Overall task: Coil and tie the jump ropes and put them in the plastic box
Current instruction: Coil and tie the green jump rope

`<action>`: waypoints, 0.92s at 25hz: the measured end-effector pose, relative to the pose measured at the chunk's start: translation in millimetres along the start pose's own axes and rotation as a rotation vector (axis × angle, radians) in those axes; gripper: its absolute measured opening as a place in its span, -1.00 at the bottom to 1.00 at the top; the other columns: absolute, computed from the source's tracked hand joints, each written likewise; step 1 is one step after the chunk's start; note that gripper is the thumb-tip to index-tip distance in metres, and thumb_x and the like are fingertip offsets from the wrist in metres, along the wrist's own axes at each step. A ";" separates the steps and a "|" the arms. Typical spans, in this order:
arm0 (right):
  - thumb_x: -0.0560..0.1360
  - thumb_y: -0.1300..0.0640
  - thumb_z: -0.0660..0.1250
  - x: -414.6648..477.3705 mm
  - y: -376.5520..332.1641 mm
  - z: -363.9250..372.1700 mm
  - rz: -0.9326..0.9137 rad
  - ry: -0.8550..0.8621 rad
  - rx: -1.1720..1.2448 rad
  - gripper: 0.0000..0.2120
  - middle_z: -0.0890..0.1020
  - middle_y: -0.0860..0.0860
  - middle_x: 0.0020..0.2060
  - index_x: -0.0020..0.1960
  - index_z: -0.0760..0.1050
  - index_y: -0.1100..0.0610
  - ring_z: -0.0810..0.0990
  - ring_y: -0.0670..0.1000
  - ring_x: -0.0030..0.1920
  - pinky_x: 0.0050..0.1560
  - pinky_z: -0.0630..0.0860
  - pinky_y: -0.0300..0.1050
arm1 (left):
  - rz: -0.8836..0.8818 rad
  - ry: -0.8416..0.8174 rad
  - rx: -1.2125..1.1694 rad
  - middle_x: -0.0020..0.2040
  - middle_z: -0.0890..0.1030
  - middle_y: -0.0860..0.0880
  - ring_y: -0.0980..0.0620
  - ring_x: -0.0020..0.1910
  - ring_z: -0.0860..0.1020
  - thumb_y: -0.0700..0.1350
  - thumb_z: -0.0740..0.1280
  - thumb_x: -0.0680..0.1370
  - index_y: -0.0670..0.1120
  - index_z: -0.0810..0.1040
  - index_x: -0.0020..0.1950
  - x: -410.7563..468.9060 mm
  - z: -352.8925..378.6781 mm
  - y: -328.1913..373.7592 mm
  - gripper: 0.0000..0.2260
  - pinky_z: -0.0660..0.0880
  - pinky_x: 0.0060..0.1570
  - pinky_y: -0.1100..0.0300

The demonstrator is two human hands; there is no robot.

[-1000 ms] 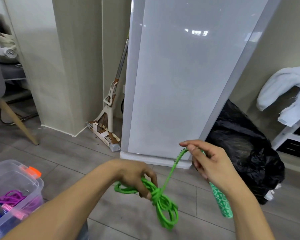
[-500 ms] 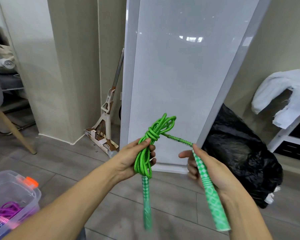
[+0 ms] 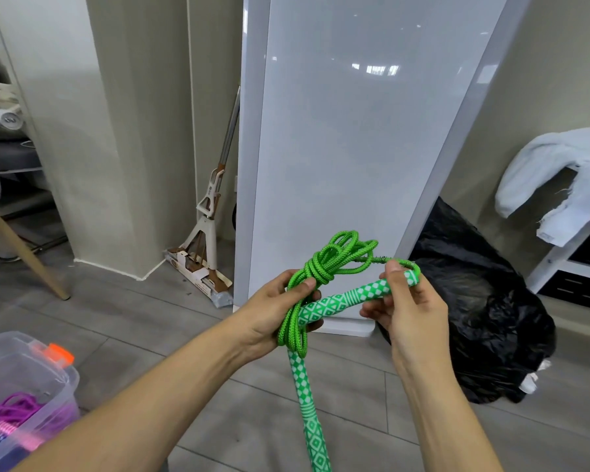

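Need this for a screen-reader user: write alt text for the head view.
A left hand holds a knotted coil of green jump rope while the right hand pinches one patterned handle beside it; the other handle hangs down. A clear plastic box holding a purple rope sits on the floor at lower left.

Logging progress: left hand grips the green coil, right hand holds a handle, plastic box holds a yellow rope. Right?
No: the head view shows the plastic box holds a purple rope, not yellow. Left hand grips the green coil; right hand holds a handle.
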State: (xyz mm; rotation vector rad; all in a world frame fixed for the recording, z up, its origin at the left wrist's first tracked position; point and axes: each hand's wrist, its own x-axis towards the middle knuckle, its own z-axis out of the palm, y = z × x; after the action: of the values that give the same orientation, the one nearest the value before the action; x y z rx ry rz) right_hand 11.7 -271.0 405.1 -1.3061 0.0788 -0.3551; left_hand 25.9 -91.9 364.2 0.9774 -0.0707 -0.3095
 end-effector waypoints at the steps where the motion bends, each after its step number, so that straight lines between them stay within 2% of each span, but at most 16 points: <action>1: 0.60 0.11 0.34 -2.1 1.6 2.5 -0.014 0.011 0.001 -0.80 0.45 0.04 -0.46 -0.04 0.55 0.26 0.53 0.05 -0.52 -0.43 0.59 -0.09 | 0.021 0.016 -0.006 -0.21 0.57 -0.07 0.01 -0.27 0.55 -0.15 0.34 0.58 -0.15 0.51 0.17 0.6 0.4 0.0 -0.81 0.60 -0.09 0.01; 3: 0.60 0.12 0.35 -7.3 7.1 8.7 0.023 0.048 0.028 -0.81 0.45 0.10 -0.44 -0.03 0.54 0.27 0.56 0.05 -0.52 -0.42 0.61 -0.09 | 0.085 0.080 0.013 -0.22 0.56 -0.06 0.03 -0.28 0.54 -0.17 0.31 0.60 -0.15 0.51 0.14 2.7 -0.6 0.4 -0.86 0.59 -0.14 0.05; 6: 0.60 0.12 0.35 -8.9 17.0 13.4 0.220 0.050 0.102 -0.79 0.43 0.11 -0.44 -0.09 0.51 0.26 0.64 0.08 -0.46 -0.40 0.64 -0.07 | 0.196 0.217 0.096 -0.23 0.53 -0.06 0.04 -0.30 0.50 -0.19 0.30 0.62 -0.10 0.49 0.06 4.5 -5.2 -0.9 -0.96 0.50 -0.18 0.08; 10: 0.61 0.09 0.34 -3.2 22.6 5.9 0.490 0.057 0.064 -0.77 0.40 0.11 -0.41 -0.08 0.43 0.24 0.65 0.06 -0.51 -0.51 0.60 -0.09 | 0.174 0.177 0.195 -0.23 0.56 -0.06 0.05 -0.24 0.51 -0.20 0.33 0.61 -0.11 0.51 0.11 2.6 -8.1 -4.0 -0.90 0.44 -0.14 0.15; 13: 0.60 0.12 0.35 -1.0 20.4 -0.1 0.538 0.051 0.048 -0.78 0.41 0.11 -0.44 -0.10 0.44 0.25 0.63 0.06 -0.54 -0.53 0.60 -0.08 | 0.127 0.135 0.196 -0.23 0.56 -0.06 0.06 -0.25 0.51 -0.21 0.33 0.61 -0.13 0.50 0.14 1.7 -7.1 -3.0 -0.87 0.45 -0.20 0.23; 15: 0.60 0.10 0.36 0.1 19.3 -2.1 0.560 0.031 -0.014 -0.77 0.42 0.06 -0.52 -0.14 0.44 0.22 0.56 -0.01 -0.60 -0.55 0.56 -0.14 | 0.136 0.127 0.210 -0.22 0.56 -0.05 0.04 -0.24 0.51 -0.21 0.34 0.60 -0.12 0.49 0.14 0.4 -7.7 -5.0 -0.86 0.46 -0.20 0.23; 17: 0.60 0.09 0.35 0.7 21.8 -3.0 0.576 0.011 -0.076 -0.76 0.41 0.02 -0.58 -0.17 0.44 0.20 0.48 -0.05 -0.64 -0.58 0.50 -0.20 | 0.177 0.128 0.363 -0.22 0.56 0.01 0.06 -0.21 0.50 -0.19 0.38 0.58 -0.11 0.47 0.17 -2.5 -5.8 -9.1 -0.81 0.46 -0.14 0.21; 19: 0.61 0.09 0.33 0.0 25.7 -2.5 0.591 -0.002 -0.105 -0.75 0.41 0.01 -0.59 -0.18 0.44 0.20 0.45 -0.05 -0.65 -0.60 0.48 -0.21 | 0.248 0.193 0.527 -0.22 0.57 0.04 0.11 -0.24 0.49 -0.14 0.40 0.57 -0.08 0.47 0.18 -1.8 -4.2 -15.1 -0.77 0.45 -0.16 0.23; 20: 0.61 0.09 0.33 0.1 25.7 -2.9 0.588 -0.009 -0.112 -0.76 0.42 0.02 -0.58 -0.17 0.45 0.20 0.45 -0.05 -0.64 -0.59 0.47 -0.20 | 0.276 0.265 0.537 -0.21 0.56 0.02 0.11 -0.27 0.49 -0.12 0.41 0.56 -0.07 0.48 0.17 -0.1 -3.0 -18.0 -0.78 0.45 -0.18 0.23; 22: 0.60 0.07 0.34 1.3 22.7 -3.7 0.575 -0.036 -0.127 -0.76 0.46 0.04 -0.55 -0.15 0.45 0.20 0.47 -0.03 -0.62 -0.58 0.47 -0.20 | 0.226 0.380 0.369 -0.21 0.55 -0.05 0.07 -0.31 0.47 -0.11 0.41 0.56 -0.11 0.51 0.12 1.8 -0.7 -19.5 -0.81 0.43 -0.22 0.20; 23: 0.60 0.07 0.36 1.3 21.5 -2.9 0.589 -0.052 -0.129 -0.77 0.49 0.04 -0.54 -0.14 0.46 0.20 0.47 -0.03 -0.60 -0.58 0.47 -0.20 | 0.150 0.377 0.218 -0.22 0.54 -0.07 0.05 -0.33 0.46 -0.10 0.38 0.58 -0.13 0.53 0.10 2.0 0.6 -16.3 -0.84 0.40 -0.24 0.16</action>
State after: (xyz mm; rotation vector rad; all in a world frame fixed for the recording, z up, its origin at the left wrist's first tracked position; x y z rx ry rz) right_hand 16.8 -269.4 384.0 -1.3521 0.4380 0.1896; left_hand 24.0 -101.4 351.0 1.2251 0.1687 0.0248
